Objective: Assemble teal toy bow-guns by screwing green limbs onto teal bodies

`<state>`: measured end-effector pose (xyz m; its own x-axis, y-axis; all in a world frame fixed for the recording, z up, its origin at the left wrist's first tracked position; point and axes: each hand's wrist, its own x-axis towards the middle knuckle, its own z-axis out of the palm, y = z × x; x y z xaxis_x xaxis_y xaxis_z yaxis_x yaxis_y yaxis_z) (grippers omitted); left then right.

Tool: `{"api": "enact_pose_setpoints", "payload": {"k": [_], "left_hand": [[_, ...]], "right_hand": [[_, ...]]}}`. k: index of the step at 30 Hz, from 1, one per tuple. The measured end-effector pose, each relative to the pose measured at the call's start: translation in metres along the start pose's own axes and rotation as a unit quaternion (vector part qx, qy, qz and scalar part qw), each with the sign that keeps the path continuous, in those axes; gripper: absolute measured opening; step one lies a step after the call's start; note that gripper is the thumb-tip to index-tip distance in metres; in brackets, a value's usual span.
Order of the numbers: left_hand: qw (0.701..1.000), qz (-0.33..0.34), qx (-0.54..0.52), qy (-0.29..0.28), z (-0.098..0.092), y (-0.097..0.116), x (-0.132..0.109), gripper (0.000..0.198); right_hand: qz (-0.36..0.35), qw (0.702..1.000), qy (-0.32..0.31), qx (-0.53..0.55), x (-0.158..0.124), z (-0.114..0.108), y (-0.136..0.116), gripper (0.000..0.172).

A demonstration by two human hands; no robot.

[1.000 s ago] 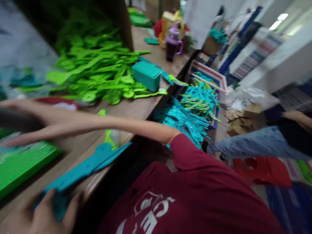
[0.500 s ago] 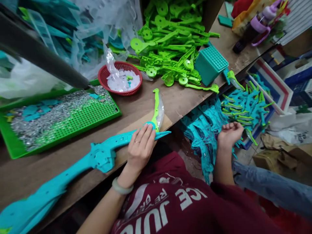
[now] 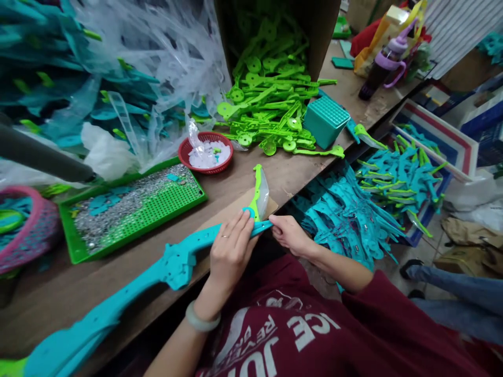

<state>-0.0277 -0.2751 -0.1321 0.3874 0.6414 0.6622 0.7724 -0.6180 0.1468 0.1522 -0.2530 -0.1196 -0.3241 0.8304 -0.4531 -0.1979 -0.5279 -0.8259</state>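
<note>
lying flat over the long turquoise piece (image 3: 178, 264), to the right of the green tray (image 3: 157, 205), the left hand (image 3: 231, 243) keeps its fingers straight and side by side; whether its thumb grips underneath cannot be told. the right hand (image 3: 291, 235), farther right of the tray, is curled, thumb and forefinger pinched on the narrow tip of that piece; the two hands are near each other but apart. the piece runs along the near edge of the surface (image 3: 220, 191), in front of the tray, and leaves view at the lower left. in the tray lie small grey bits (image 3: 126, 203) and some flat turquoise scraps (image 3: 104, 202). a red basket (image 3: 210, 169) with white bits sits just beyond its right end, and a pink basket (image 3: 43, 241) of turquoise parts to its left. a dark rod (image 3: 43, 152) crosses in front of the tray's back left corner. behind the tray are clear plastic bags (image 3: 157, 63); to its right, past the red basket, are heaped light green parts (image 3: 271, 120) and a teal block (image 3: 324, 125).
</note>
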Motion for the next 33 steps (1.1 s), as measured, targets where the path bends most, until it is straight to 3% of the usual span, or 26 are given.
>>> {"api": "enact_pose_setpoints", "payload": {"k": [4,10,12,15,18,21,23,25,27,28,31,33], "left_hand": [[1.000,-0.006,0.008,0.006,0.003,0.009,-0.009,0.038],[0.990,-0.110,-0.087,-0.021,-0.039,0.040,-0.042,0.024],[0.989,-0.097,-0.105,-0.031,-0.050,0.048,-0.048,0.021],[0.994,-0.106,-0.031,-0.018,-0.057,0.045,-0.039,0.032],[0.995,-0.100,0.024,0.007,-0.056,0.027,-0.014,0.042],[0.998,-0.059,0.001,0.018,-0.060,0.009,0.009,0.042],[0.998,-0.057,-0.019,0.013,-0.065,0.000,0.018,0.043],[0.998,-0.054,-0.041,0.000,-0.070,-0.006,0.022,0.042],[0.997,-0.050,-0.062,-0.013,-0.074,-0.009,0.023,0.042],[0.996,-0.050,-0.072,-0.017,-0.076,-0.008,0.022,0.042],[0.996,-0.057,-0.073,-0.004,-0.077,0.000,0.013,0.043],[0.997,-0.047,-0.040,0.046,-0.077,0.013,0.001,0.048]], "right_hand": [[0.023,1.000,0.005,-0.001,-0.002,-0.006,0.019,0.056],[0.029,0.997,0.000,-0.069,0.005,-0.015,0.026,0.056],[0.032,0.995,-0.004,-0.096,0.004,-0.013,0.020,0.056],[0.019,0.989,-0.020,-0.144,-0.007,-0.006,0.000,0.055],[-0.093,0.959,-0.086,-0.254,-0.023,-0.001,-0.029,0.052],[-0.299,0.881,-0.123,-0.347,-0.028,-0.007,-0.059,0.046],[-0.451,0.791,-0.081,-0.406,-0.022,-0.015,-0.077,0.042],[-0.535,0.687,-0.068,-0.487,-0.012,-0.021,-0.093,0.054],[-0.526,0.612,-0.126,-0.577,0.001,-0.023,-0.103,0.067],[-0.505,0.583,-0.160,-0.616,0.008,-0.024,-0.105,0.064],[-0.476,0.495,-0.203,-0.698,0.026,-0.024,-0.101,0.035],[-0.486,0.445,-0.214,-0.721,0.032,-0.025,-0.096,0.028]]}}
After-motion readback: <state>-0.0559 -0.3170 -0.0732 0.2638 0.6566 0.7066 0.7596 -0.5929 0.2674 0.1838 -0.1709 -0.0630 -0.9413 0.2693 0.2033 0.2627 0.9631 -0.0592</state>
